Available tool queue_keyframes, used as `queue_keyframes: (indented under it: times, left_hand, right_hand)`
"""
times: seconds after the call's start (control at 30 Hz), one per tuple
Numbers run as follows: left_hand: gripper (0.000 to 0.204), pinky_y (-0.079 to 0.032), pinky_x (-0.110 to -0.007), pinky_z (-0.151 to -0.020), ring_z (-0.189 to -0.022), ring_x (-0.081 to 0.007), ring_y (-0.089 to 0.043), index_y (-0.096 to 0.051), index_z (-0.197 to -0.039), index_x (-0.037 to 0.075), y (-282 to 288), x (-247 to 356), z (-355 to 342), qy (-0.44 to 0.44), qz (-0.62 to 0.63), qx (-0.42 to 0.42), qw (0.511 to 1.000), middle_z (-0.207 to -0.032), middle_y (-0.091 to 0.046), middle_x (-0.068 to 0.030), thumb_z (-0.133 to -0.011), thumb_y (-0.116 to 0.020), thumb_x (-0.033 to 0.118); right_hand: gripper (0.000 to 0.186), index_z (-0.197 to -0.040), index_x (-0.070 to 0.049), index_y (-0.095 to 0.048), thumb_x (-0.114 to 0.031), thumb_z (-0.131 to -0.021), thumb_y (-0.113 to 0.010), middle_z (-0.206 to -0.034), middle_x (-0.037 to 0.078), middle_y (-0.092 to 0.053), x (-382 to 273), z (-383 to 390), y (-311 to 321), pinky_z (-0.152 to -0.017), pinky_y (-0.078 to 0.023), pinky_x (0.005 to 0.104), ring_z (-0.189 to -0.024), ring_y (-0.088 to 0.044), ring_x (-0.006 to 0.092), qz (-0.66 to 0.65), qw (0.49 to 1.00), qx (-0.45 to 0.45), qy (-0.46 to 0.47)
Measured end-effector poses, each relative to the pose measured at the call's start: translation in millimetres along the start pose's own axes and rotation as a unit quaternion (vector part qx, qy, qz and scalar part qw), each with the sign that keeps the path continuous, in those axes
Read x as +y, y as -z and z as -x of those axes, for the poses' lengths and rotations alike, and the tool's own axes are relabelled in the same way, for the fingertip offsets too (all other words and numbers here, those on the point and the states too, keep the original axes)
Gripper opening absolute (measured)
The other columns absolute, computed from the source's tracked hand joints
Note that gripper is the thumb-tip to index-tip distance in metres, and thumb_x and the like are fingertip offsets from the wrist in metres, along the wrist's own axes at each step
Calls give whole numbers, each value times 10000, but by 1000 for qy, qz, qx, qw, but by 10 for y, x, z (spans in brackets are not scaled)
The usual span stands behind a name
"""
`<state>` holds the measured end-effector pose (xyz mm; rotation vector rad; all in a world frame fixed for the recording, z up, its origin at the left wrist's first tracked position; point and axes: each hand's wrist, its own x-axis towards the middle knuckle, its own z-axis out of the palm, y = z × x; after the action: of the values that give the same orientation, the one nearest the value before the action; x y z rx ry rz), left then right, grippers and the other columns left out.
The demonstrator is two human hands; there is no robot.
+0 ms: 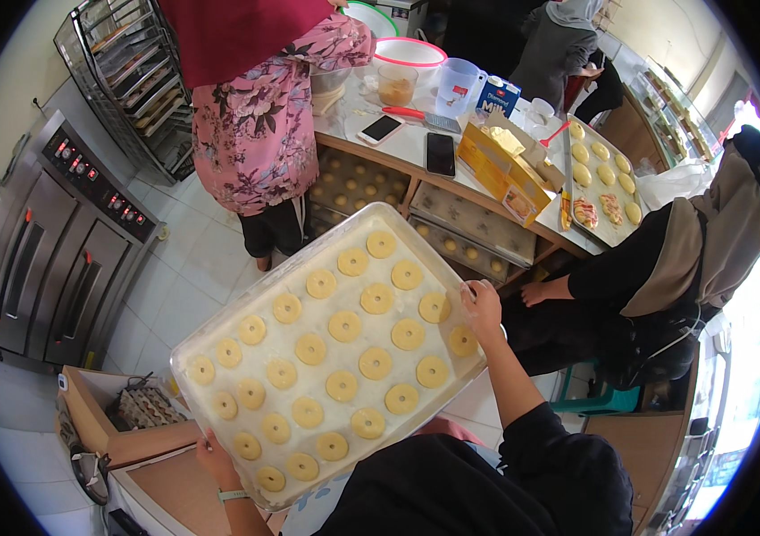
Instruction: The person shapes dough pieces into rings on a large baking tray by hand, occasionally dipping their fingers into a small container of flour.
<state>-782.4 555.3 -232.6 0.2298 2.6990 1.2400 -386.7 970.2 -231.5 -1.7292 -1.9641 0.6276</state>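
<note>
A large metal baking tray [405, 302] is held up in front of me, tilted, with its far end to the right. Rows of pale ring-shaped dough pieces [318, 359], each with a small centre hole, cover its surface. My left hand [217, 463] grips the near left edge; some of its fingers are hidden under the tray. On the right edge, my right hand [484, 310] is closed around the rim, its thumb side on top. The tray hangs above the tiled floor, apart from the worktable.
An oven [63, 246] and tray rack [134, 85] stand left. Ahead, a person in a floral garment [259, 134] stands at the worktable [358, 159], which holds phones, a jug and a box. Another person [666, 259] sits right, by a tray of buns [592, 210]. Egg trays [150, 408] lie lower left.
</note>
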Motion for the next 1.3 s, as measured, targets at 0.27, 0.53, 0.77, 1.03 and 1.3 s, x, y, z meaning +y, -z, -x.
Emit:
queue_keyframes:
  times: [0.27, 0.53, 0.77, 1.03, 1.3]
  left_hand:
    - [331, -393, -286, -509, -567, -110, -440, -481, -706, -16, 16, 171, 125, 18, -45, 26, 998, -622, -538, -64, -886, -571, 246]
    - [334, -403, -302, -530, -586, -128, -453, -469, -736, -25, -2, 19, 119, 11, 16, 55, 998, -649, -537, -76, -881, -576, 256]
    - [373, -344, -294, -488, -558, -115, -354, -397, -688, 13, -113, 25, -20, -3, -6, 72, 997, -596, -416, -16, -881, -583, 272]
    - [381, -343, -265, -502, -572, -96, -346, -348, -658, 69, -173, 136, 41, 40, 49, 69, 996, -598, -386, 16, -863, -617, 244]
    - [352, -377, -279, -503, -555, -113, -408, -490, -736, -31, -340, 257, 253, 75, 14, 96, 992, -603, -477, -16, -866, -607, 274]
  right_hand:
    - [245, -875, -17, -644, -234, -845, -535, -831, 178, -565, -22, -77, -72, -747, -437, 436, -840, -550, 361, -12, 1000, -18, 4]
    - [242, -874, -24, -649, -235, -842, -534, -840, 180, -571, -18, -326, -294, -754, -433, 441, -844, -547, 362, -30, 999, -16, 35]
    - [240, -871, -28, -654, -237, -840, -540, -832, 180, -575, -66, -580, -460, -755, -440, 435, -837, -552, 358, -53, 997, -13, 59]
    - [225, -842, -23, -659, -224, -831, -557, -806, 190, -577, 17, -715, -547, -750, -445, 432, -824, -557, 356, -53, 996, -23, 69]
    - [208, -826, -13, -657, -201, -806, -572, -807, 201, -583, 47, -941, -656, -755, -442, 439, -812, -559, 372, -50, 995, -49, 69]
